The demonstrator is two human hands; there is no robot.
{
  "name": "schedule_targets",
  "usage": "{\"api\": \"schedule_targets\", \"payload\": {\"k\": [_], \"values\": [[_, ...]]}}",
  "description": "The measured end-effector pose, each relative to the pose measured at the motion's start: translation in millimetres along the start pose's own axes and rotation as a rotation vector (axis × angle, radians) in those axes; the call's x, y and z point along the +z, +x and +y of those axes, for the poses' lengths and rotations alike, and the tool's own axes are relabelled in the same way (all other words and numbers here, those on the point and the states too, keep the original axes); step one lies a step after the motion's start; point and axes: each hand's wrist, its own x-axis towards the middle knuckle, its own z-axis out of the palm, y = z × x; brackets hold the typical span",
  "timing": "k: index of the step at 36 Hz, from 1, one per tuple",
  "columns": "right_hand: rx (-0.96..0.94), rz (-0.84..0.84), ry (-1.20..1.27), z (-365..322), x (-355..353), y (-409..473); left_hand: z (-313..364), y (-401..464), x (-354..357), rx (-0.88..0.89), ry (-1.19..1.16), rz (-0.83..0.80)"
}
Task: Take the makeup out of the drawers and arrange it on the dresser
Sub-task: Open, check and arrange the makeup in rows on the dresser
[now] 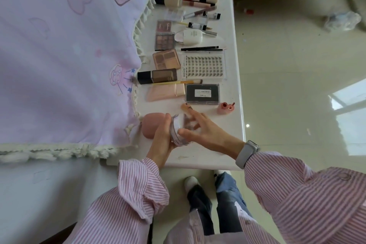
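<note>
Your left hand [161, 140] grips a round clear powder jar [183, 130] above the near end of the white dresser [231, 77], while your right hand [206, 130] rests spread fingers on its top. Just left of the jar lies a pink sponge [151, 127]. Beyond them, palettes, a lash tray [204, 65], brushes and lipsticks lie in rows beside a fringed lilac cloth [59, 45]

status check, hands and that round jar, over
Left hand grips the round clear jar from the side. Right hand spread over its top, grip unclear. Pink sponge just beside the jar; makeup rows beyond.
</note>
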Motion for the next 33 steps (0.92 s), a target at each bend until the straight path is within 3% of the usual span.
{"api": "schedule_targets", "payload": {"k": [6,13,17,20,24,28,33], "values": [[-0.041,-0.04,-0.084,-3,-6,-6,-6,0,-4,0.002,0.082,0.032],[-0.375,-0.022,-0.556,6,1,-7,-3,-2,-5,-0.161,-0.103,0.061],[-0.476,0.008,-0.621,11,4,-7,-3,0,-8,-0.241,-0.127,0.092],[-0.409,-0.02,-0.482,18,5,-5,-4,2,-9,-0.224,-0.1,0.116],[-0.182,0.016,-0.174,18,10,-3,-5,1,-3,-0.175,-0.07,0.1],[0.004,0.056,-0.19,13,12,-1,-7,-1,1,-0.08,0.006,0.111],[-0.013,0.01,-0.17,10,7,-5,-8,1,-1,-0.074,0.041,0.099]]}}
